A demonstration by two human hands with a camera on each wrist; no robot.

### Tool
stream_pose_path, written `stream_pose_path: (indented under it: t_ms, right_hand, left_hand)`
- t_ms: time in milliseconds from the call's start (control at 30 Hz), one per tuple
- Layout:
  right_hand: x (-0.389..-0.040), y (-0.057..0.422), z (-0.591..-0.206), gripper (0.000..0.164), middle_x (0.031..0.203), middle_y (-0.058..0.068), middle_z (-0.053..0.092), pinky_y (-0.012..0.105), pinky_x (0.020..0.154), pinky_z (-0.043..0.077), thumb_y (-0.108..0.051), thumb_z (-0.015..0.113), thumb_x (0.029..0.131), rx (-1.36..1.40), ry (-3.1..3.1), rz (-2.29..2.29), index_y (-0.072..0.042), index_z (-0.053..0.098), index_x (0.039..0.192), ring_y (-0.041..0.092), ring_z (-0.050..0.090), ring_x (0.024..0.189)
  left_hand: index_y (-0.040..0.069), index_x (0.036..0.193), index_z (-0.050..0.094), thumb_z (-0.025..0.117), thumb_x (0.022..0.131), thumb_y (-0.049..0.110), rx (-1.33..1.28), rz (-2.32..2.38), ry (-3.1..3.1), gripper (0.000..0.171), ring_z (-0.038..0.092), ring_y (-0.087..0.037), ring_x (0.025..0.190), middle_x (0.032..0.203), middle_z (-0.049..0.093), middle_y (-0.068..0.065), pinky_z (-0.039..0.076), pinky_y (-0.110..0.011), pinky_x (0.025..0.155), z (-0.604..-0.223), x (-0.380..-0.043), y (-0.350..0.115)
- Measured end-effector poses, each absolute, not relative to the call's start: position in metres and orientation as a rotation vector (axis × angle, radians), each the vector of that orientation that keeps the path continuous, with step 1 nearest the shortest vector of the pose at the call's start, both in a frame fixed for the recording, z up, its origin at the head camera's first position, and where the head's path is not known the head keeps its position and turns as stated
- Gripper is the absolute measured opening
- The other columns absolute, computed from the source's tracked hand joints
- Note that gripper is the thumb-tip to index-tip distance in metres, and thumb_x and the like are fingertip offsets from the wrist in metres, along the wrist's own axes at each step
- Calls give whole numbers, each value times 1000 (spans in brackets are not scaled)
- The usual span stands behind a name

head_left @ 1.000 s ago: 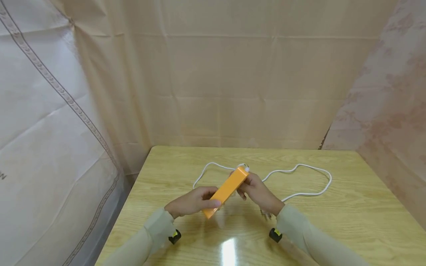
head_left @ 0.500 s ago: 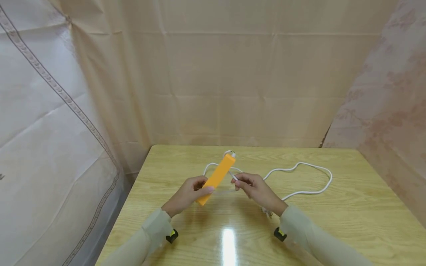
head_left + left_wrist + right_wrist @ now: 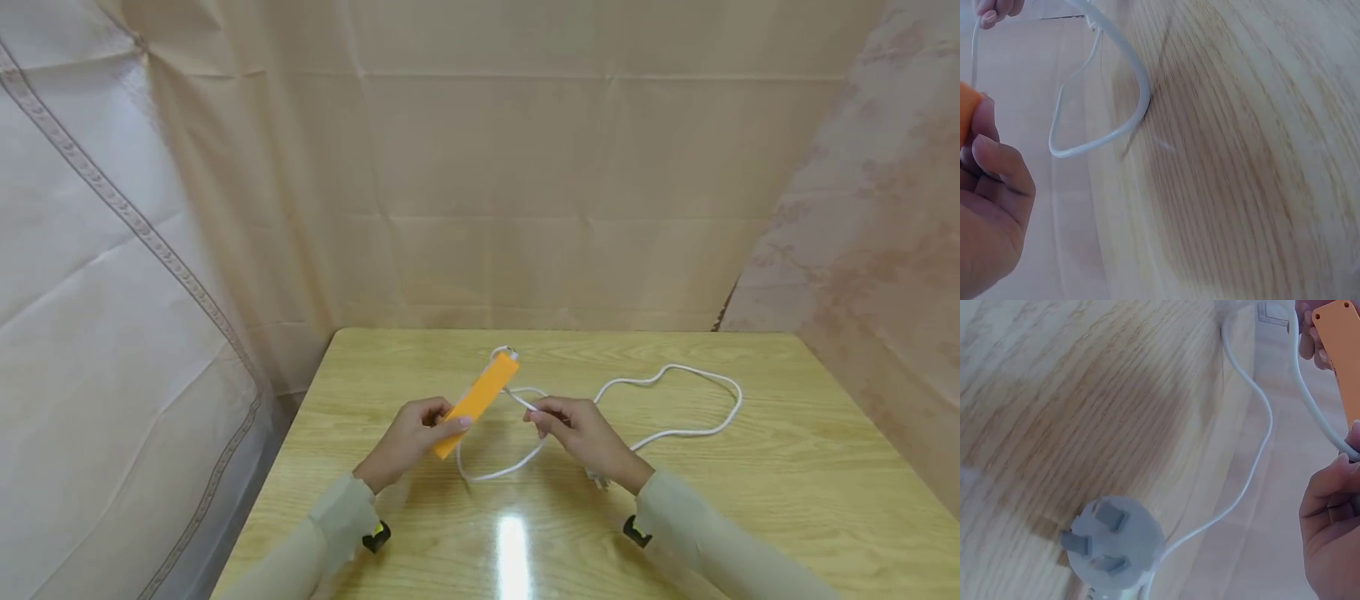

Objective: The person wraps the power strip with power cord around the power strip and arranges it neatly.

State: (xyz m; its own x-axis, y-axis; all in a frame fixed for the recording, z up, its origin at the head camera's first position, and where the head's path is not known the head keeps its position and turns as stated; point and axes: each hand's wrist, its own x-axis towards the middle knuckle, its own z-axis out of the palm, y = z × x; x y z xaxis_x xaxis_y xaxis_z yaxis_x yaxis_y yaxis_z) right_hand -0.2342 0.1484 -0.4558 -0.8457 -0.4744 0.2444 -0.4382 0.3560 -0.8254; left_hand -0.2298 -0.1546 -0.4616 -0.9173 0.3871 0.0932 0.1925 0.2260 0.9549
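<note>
My left hand (image 3: 408, 433) grips the lower end of an orange power strip (image 3: 480, 398), tilted with its far end up and to the right. A white cord (image 3: 491, 477) leaves that far end. My right hand (image 3: 585, 432) pinches the cord between thumb and fingers, to the right of the strip. In the left wrist view, a loop of the cord (image 3: 1144, 87) hangs beside the hand. The right wrist view shows the three-pin plug (image 3: 1116, 540) on the table, prongs facing the camera, and screw holes on the power strip's orange face (image 3: 1338, 344).
The wood-grain table (image 3: 787, 500) extends under both hands. More cord (image 3: 738, 404) curves across its right side. Beige sheeting (image 3: 480, 167) hangs behind the table, with pale sheets on the left and right. Small black devices (image 3: 377, 536) sit at both wrists.
My right hand has come away from the strip's far end and now pinches the cord. The strip has shifted left with my left hand. A cord loop has dropped between the hands.
</note>
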Motion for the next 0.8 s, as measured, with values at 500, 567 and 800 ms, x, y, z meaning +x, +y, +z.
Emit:
stream_pose_path:
  t_ms: [500, 567, 800]
  right_hand:
    - [-227, 150, -449, 14, 71, 6, 59, 21, 49, 34, -24, 63, 104, -894, 2648, -1477, -19, 74, 98, 2, 39, 56]
    - [-226, 151, -447, 13, 68, 2, 58, 21, 48, 34, -24, 64, 104, -925, 2652, -1467, -20, 74, 97, 1, 39, 55]
    - [-224, 149, -442, 13, 68, -12, 51, 21, 48, 37, -23, 63, 104, -1090, 2656, -1341, -21, 74, 97, 0, 39, 56]
  left_hand:
    - [10, 91, 65, 81, 88, 42, 362, 1616, 2557, 36, 50, -16, 65, 79, 58, -3, 43, -26, 56, -458, -225, -160]
    - [11, 92, 64, 83, 86, 43, 323, 1578, 2605, 38, 53, -16, 65, 82, 60, -3, 45, -26, 55, -459, -225, -161]
    - [14, 91, 65, 84, 80, 55, 368, 1276, 2849, 46, 55, -14, 64, 81, 62, 4, 47, -29, 54, -458, -223, -154]
